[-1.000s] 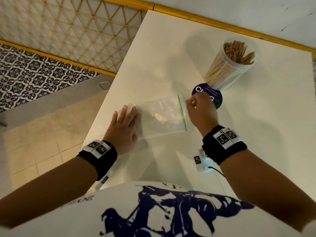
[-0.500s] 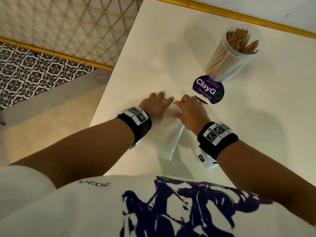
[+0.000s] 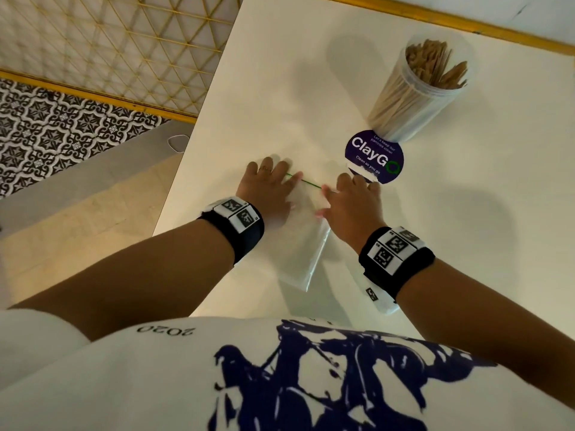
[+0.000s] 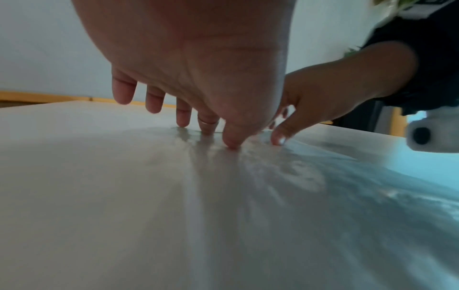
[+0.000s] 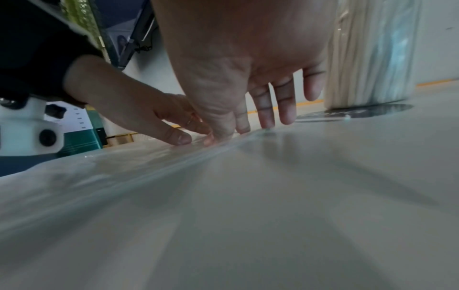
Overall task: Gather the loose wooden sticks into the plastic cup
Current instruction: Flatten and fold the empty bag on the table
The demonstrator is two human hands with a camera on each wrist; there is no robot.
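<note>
A clear plastic cup [image 3: 413, 98] full of wooden sticks [image 3: 432, 62] stands at the back right of the white table [image 3: 280, 73]; the cup [image 5: 367, 55] also shows at the right of the right wrist view. An empty clear zip bag [image 3: 301, 244] with a green seal line lies flat in front of me. My left hand [image 3: 270, 188] presses straight fingers [image 4: 183, 117] on the bag's left part near the seal. My right hand [image 3: 351, 203] presses flat on its right side, fingers [image 5: 265, 106] spread. No loose sticks show on the table.
A round purple ClayGo sticker [image 3: 375, 157] lies on the table at the cup's base. The table's left edge [image 3: 193, 157] drops to a tiled floor and a gold lattice screen [image 3: 118, 48]. A yellow strip [image 3: 435, 20] borders the far edge.
The bag has turned from lying sideways to pointing toward me. Both hands came together at its seal end, then spread apart along it and flattened on the bag.
</note>
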